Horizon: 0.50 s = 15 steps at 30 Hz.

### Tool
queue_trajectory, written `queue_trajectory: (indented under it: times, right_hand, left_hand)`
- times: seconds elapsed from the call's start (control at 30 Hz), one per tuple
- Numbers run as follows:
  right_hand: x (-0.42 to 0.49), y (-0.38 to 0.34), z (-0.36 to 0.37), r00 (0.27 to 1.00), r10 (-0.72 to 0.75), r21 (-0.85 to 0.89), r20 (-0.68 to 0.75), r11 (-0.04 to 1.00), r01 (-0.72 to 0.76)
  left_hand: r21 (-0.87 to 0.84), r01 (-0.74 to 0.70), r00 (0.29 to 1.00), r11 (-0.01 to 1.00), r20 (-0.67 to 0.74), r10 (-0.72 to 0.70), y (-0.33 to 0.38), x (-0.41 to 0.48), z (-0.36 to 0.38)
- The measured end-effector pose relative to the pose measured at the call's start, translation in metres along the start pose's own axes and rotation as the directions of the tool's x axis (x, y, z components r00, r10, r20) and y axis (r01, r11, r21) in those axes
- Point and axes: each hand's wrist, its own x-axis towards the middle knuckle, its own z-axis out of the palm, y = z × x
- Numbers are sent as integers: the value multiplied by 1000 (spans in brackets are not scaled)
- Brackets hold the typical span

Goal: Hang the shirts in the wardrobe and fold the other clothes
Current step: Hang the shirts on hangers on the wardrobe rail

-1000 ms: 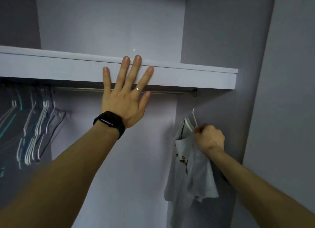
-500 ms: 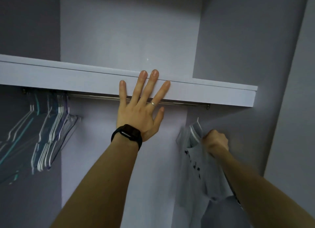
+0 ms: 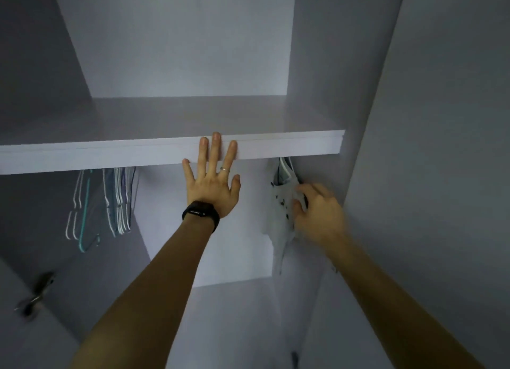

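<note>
A pale wardrobe (image 3: 193,51) fills the view, its back wall and side panels running up above a wide white shelf (image 3: 110,153) that crosses the frame from the left edge to the right-hand panel. A person's two bare forearms reach up into it from below. The left hand (image 3: 211,186) lies flat against the front edge of the shelf, palm to the board, its fingers (image 3: 215,153) straight and spread apart, the tips reaching the top of the edge. The right hand (image 3: 320,214) is at the white printed shirt (image 3: 281,203), which hangs under the right end of the shelf, close against the side panel, its top hidden behind the shelf edge. That hand touches the cloth near the shoulder. Motion blur makes it impossible to tell whether its fingers (image 3: 311,189) pinch the cloth or only rest on it. Well apart to the left, a bunch of bare hangers (image 3: 118,200) in white, grey and teal dangles beneath the same shelf. A metal door handle (image 3: 36,294) shows at lower left, blurred. A black watch (image 3: 201,212) bands the left wrist, and a thin ring (image 3: 225,169) sits on one finger of that hand.
</note>
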Motion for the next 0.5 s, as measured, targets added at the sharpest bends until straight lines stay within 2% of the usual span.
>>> queue_trajectory:
  times: [0.07,0.17,0.2,0.3,0.4,0.5]
  right_hand:
    - [-43,-4,-10,993,-50,62,-110,996,57]
    - [-108,-5,-26,985,-45,60,-168,997,56]
    - [-123,-4,-30,987,-42,52,-155,997,51]
    - [-184,-5,-36,992,110,-11,-57,994,-111]
    - [-243,-5,-37,973,224,-70,-53,971,-228]
    - [-303,-14,-36,926,370,-118,-78,919,-377]
  left_hand:
    - [-132,12,999,991,37,-8,10,-15,-11]
    - [-350,32,995,936,99,3,24,-62,-9]
    - [-417,42,994,908,111,5,26,-79,-4]
    - [-523,30,962,852,246,118,33,-139,24]
    - [-555,-30,872,831,393,293,40,-193,50]
    - [-630,-115,747,768,454,485,50,-234,66]
